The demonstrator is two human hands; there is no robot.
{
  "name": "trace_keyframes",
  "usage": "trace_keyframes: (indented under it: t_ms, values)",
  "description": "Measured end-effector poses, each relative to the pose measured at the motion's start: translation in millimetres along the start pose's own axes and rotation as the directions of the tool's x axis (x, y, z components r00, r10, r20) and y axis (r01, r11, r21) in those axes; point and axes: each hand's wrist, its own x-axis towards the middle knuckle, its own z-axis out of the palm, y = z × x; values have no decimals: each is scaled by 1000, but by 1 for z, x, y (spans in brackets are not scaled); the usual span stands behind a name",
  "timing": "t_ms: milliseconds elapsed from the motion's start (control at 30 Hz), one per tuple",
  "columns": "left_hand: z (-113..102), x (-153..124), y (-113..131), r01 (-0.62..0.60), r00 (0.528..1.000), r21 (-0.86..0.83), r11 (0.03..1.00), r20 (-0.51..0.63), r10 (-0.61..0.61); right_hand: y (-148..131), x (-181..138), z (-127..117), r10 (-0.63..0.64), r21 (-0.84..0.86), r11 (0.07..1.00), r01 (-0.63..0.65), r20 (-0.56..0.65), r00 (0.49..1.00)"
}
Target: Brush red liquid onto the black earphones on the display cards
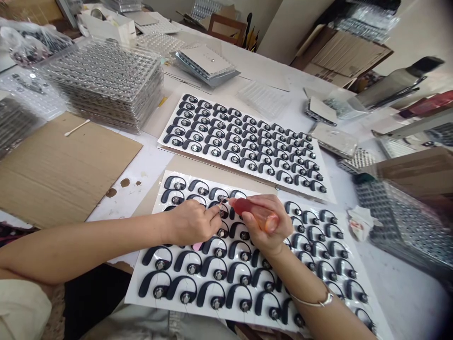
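Note:
A white sheet (141, 288) in front of me bears rows of black ear-hook pieces (218, 268), each with a round silver part at one end. My right hand (271, 226) is wrapped round a small red-orange squeeze bottle (246, 208). Its thin tip points left, close to a piece in the upper rows. Just left of that tip, my left hand (193, 221) hovers low over the sheet with fingers curled together. Whatever those fingers pinch is too small to make out. A bit of pink (197, 246) shows beneath the left hand.
Behind lies a second sheet (244, 137) of similar black pieces. Stacked clear trays (102, 80) stand back left, beside brown cardboard (63, 165) with a cotton swab (77, 127) on it. At right are a crumpled tissue (361, 223) and more trays (403, 222).

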Motion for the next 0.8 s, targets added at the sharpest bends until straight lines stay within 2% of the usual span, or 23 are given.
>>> trace_keyframes:
  t_ms: [300, 800]
  values:
    - [1, -1, -1, -12, 1000, 23, 1000, 18, 11, 1, -3, -2, -3, -42, 999, 3, -11, 1000]
    - [0, 0, 0, 7, 1000, 2, 1000, 2, -7, 3, -9, -4, -115, -131, 985, 113, -2, 993]
